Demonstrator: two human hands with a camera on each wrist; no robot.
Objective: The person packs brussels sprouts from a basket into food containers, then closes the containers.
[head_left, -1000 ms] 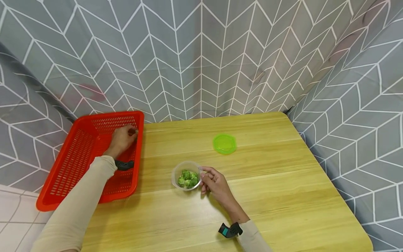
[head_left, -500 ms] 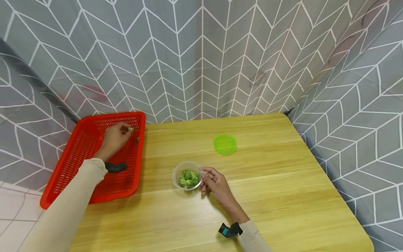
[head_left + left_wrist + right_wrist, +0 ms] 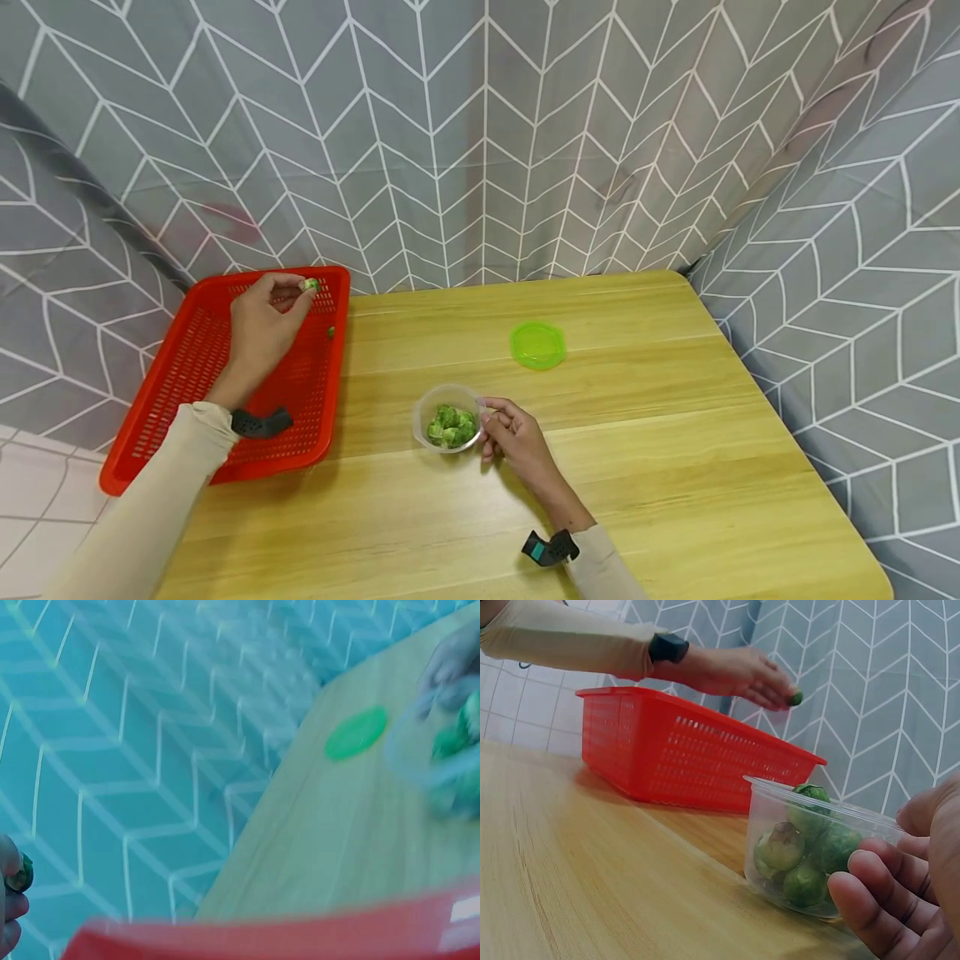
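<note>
My left hand pinches a Brussels sprout between thumb and fingertips. It is raised above the red basket, higher than the rim in the right wrist view. Another small green sprout lies inside the basket by its right wall. With thumb and fingers my right hand grips the right rim of a clear plastic tub, which stands upright on the table. Several Brussels sprouts are heaped in the tub. Only the left fingertips and part of the held sprout show in the left wrist view.
A green lid lies flat on the wooden table, behind and right of the tub. Grey patterned curtains hang along the back and sides. The basket occupies the table's left end.
My left hand has lifted out of the basket with a sprout, moving up and slightly left. The sprout by the wall has come into sight. My right hand keeps its hold on the tub.
</note>
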